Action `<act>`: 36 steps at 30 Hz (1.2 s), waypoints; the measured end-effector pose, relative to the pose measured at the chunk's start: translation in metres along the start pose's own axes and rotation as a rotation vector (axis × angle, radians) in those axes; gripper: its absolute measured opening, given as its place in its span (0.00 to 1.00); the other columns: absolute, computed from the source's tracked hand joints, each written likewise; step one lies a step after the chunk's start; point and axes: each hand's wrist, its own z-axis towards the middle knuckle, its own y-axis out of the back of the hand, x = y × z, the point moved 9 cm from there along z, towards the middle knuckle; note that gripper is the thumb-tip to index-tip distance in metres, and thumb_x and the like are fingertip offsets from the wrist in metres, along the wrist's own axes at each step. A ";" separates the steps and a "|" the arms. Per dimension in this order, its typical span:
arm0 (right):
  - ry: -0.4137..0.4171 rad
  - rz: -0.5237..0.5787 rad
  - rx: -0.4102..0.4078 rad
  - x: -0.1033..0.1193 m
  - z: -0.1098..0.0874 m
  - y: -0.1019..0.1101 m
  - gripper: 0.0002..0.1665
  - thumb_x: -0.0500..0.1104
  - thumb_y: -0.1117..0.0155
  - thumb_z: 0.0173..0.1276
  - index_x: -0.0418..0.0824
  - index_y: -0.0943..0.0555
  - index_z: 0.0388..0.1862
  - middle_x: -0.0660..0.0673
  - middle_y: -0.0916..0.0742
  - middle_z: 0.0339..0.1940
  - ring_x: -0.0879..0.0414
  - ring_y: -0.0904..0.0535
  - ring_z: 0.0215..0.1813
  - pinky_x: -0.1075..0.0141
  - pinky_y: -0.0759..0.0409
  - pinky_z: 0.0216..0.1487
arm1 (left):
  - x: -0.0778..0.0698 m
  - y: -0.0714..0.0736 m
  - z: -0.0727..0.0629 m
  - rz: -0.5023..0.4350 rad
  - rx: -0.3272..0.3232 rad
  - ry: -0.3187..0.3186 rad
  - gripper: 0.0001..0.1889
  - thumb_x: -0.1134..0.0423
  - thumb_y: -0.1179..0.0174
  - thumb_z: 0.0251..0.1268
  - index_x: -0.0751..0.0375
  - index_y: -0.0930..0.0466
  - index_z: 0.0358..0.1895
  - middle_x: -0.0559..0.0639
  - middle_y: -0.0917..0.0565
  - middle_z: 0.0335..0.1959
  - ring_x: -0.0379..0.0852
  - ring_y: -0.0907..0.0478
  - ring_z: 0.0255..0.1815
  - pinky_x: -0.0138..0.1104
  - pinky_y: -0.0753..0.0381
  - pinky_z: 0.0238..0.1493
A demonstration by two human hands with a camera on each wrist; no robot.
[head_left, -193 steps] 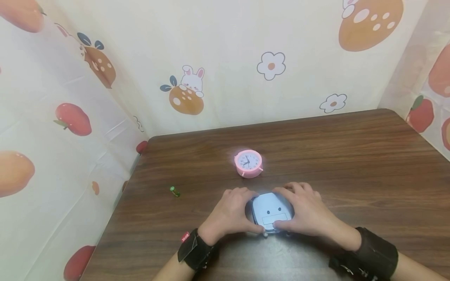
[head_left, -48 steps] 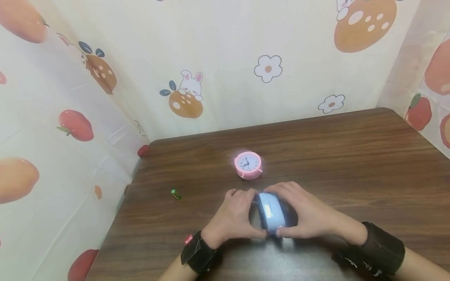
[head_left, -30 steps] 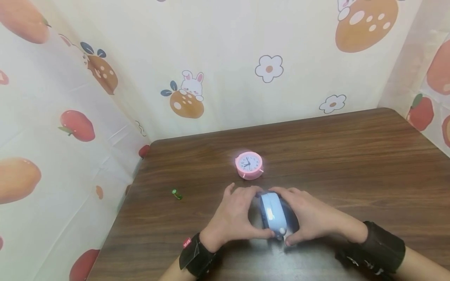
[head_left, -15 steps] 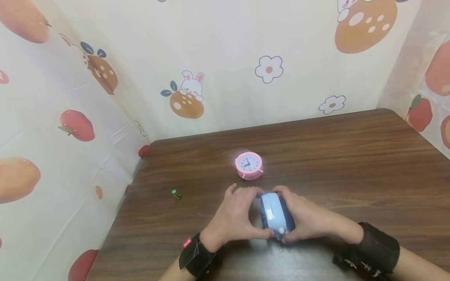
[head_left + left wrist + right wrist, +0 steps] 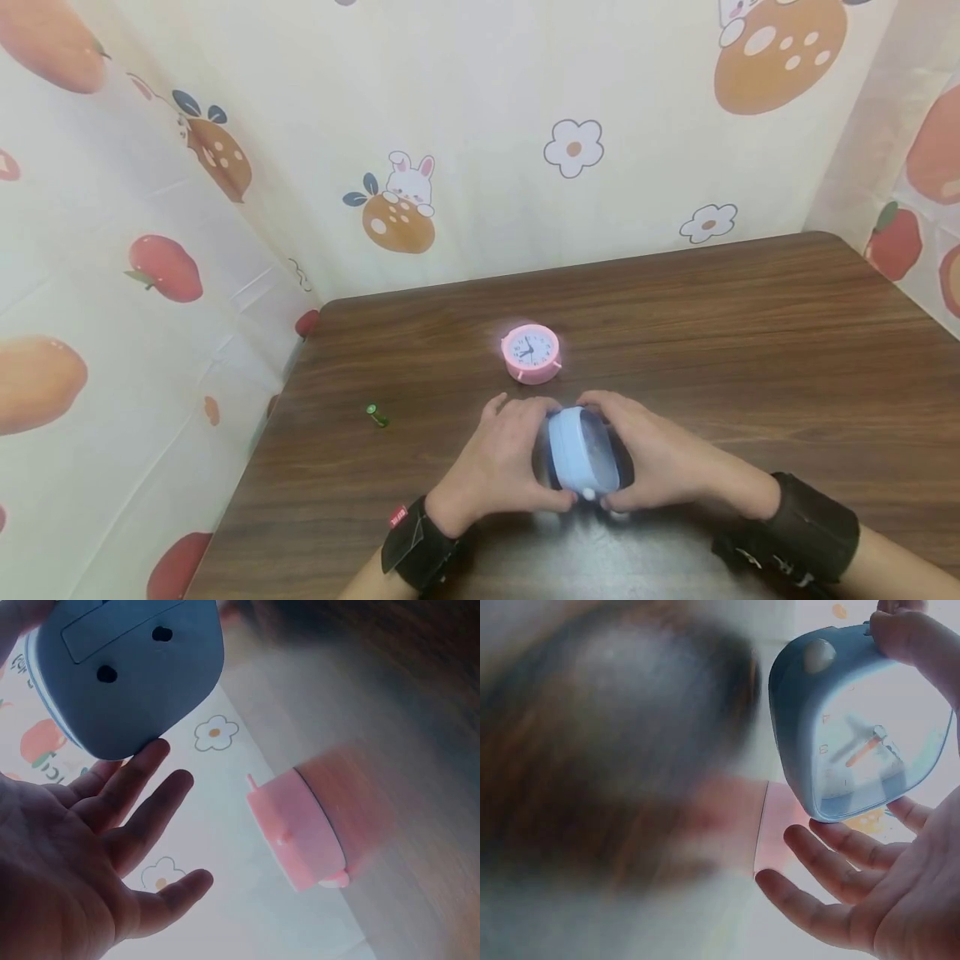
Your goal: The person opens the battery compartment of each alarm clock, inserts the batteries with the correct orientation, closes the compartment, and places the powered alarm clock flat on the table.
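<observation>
A light blue alarm clock (image 5: 572,454) is held between both hands above the near part of the wooden table. Its glass front is turned to the right and partly up. My left hand (image 5: 504,462) grips it from the back side by thumb and fingertips; the back (image 5: 142,675), with two dark knobs and a rectangular cover, shows in the left wrist view. Opposite, my right hand (image 5: 656,454) holds the front side, thumb at one edge and fingertips at the other. The dial (image 5: 862,742) is washed out by glare in the right wrist view.
Just beyond the hands a pink round clock (image 5: 531,354) lies face up. Off to the left is a small green cylinder (image 5: 377,416), like a battery. Printed curtains (image 5: 480,150) border the brown table (image 5: 720,333) at the back and sides.
First the blue clock lay back side up; it has since been turned on edge. Over the last half second it tilted further, bringing more of its front into view. Both hands stay on it.
</observation>
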 end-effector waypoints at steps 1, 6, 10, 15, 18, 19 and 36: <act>-0.002 -0.014 -0.006 0.000 0.000 0.001 0.64 0.60 0.17 0.34 0.44 0.40 0.69 0.54 0.26 0.59 0.60 0.26 0.57 0.59 0.20 0.53 | 0.000 0.000 0.000 0.004 0.003 0.005 0.47 0.33 0.30 0.38 0.48 0.35 0.64 0.37 0.23 0.54 0.37 0.27 0.55 0.60 0.42 0.69; -0.031 -0.090 -0.022 -0.002 0.000 0.003 0.61 0.62 0.18 0.32 0.46 0.35 0.67 0.55 0.25 0.53 0.62 0.28 0.50 0.62 0.20 0.47 | 0.004 -0.006 0.002 0.034 0.020 0.036 0.47 0.33 0.28 0.35 0.48 0.33 0.63 0.38 0.21 0.51 0.37 0.26 0.53 0.59 0.42 0.69; -0.020 -0.144 -0.030 0.000 0.000 0.004 0.59 0.62 0.18 0.30 0.44 0.31 0.64 0.54 0.26 0.49 0.61 0.29 0.47 0.64 0.22 0.43 | 0.007 -0.014 0.005 0.057 0.046 0.045 0.45 0.34 0.26 0.33 0.47 0.31 0.59 0.36 0.21 0.48 0.37 0.27 0.52 0.60 0.41 0.68; 0.006 -0.199 -0.037 0.004 0.000 0.005 0.58 0.62 0.18 0.28 0.43 0.29 0.61 0.52 0.26 0.47 0.60 0.30 0.45 0.63 0.24 0.41 | 0.008 -0.021 0.006 0.093 0.067 0.053 0.44 0.34 0.26 0.32 0.47 0.30 0.57 0.36 0.20 0.48 0.38 0.27 0.52 0.60 0.40 0.67; 0.014 -0.283 -0.055 0.005 0.000 0.006 0.58 0.65 0.20 0.28 0.44 0.27 0.60 0.51 0.24 0.46 0.58 0.29 0.45 0.56 0.25 0.44 | 0.008 -0.023 0.005 0.102 0.079 0.067 0.44 0.33 0.26 0.32 0.47 0.30 0.58 0.36 0.20 0.50 0.39 0.27 0.53 0.60 0.41 0.67; 0.017 -0.314 -0.065 0.005 0.000 0.007 0.58 0.67 0.21 0.27 0.44 0.27 0.60 0.51 0.23 0.46 0.57 0.29 0.45 0.53 0.25 0.45 | 0.009 -0.023 0.005 0.106 0.084 0.072 0.45 0.33 0.26 0.32 0.47 0.30 0.58 0.37 0.20 0.50 0.39 0.27 0.53 0.60 0.41 0.67; 0.046 -0.424 -0.097 0.007 -0.001 0.007 0.57 0.72 0.24 0.27 0.46 0.24 0.58 0.51 0.21 0.44 0.56 0.28 0.46 0.45 0.27 0.50 | 0.013 -0.030 0.005 0.154 0.136 0.112 0.46 0.27 0.30 0.33 0.45 0.28 0.60 0.40 0.20 0.56 0.42 0.26 0.58 0.62 0.43 0.68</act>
